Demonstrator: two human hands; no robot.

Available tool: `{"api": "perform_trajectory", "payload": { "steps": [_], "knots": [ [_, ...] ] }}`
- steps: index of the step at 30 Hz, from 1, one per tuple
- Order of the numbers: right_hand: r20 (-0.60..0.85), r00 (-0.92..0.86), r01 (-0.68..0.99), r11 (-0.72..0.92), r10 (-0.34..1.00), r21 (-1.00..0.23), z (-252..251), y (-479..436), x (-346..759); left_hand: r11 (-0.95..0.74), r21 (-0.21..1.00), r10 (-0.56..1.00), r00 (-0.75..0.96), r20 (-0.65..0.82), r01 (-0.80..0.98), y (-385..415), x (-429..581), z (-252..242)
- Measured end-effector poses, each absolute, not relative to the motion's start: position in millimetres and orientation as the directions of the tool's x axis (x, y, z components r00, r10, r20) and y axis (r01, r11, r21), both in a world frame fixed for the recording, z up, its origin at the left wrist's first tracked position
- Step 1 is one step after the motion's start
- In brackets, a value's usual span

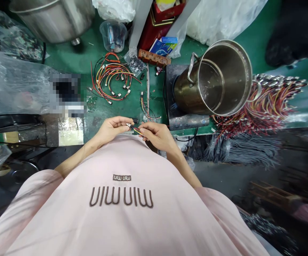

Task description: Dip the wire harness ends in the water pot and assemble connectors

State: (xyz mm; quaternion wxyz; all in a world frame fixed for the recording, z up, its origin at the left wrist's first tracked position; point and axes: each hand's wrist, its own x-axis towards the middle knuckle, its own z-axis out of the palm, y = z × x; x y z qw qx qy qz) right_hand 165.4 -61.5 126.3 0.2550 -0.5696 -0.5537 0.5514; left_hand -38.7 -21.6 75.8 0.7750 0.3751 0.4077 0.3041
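Both hands meet at the table's front edge, close to my shirt. My left hand [112,128] pinches the metal connector end of a short wire harness [136,130] between thumb and fingers. My right hand [157,136] grips the red, yellow and black wires of the same harness. A small black piece [134,120] shows at my left fingertips; whether it is held or lies on the table, I cannot tell. Just beyond the hands lies another short harness [144,105] with a metal connector. A loose coil of wire harnesses [113,79] spreads out farther back on the green table [132,103].
At right, a tall metal pot [187,89] stands on a dark hot plate [171,121], beside a large pile of harnesses [273,103]. Grey cables [249,149] hang below. Behind are a clear plastic cup [113,35], a steel basin [55,21] and orange-handled pliers [112,57].
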Motion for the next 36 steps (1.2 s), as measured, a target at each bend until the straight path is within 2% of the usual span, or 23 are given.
{"api": "perform_trajectory", "payload": {
  "steps": [5,9,18,23,36],
  "knots": [
    [-0.367,-0.214,0.309,-0.293,0.905,-0.905,128,-59,165,0.534,0.832,0.776,0.477,-0.412,-0.15,-22,-40,76],
    [-0.394,-0.215,0.255,-0.338,0.894,-0.906,128,-55,178,0.573,0.789,0.767,0.485,-0.42,-0.223,-22,-42,68],
    [-0.503,-0.425,0.15,-0.49,0.752,-0.859,135,-43,216,0.652,0.67,0.744,0.472,-0.473,-0.355,-12,-48,65],
    [-0.475,-0.492,0.104,-0.493,0.729,-0.864,139,-44,235,0.669,0.654,0.736,0.439,-0.515,-0.354,-8,-54,62],
    [-0.439,-0.527,0.006,-0.514,0.727,-0.858,147,-58,261,0.712,0.614,0.701,0.387,-0.599,-0.34,-2,-59,45]
  ]
}}
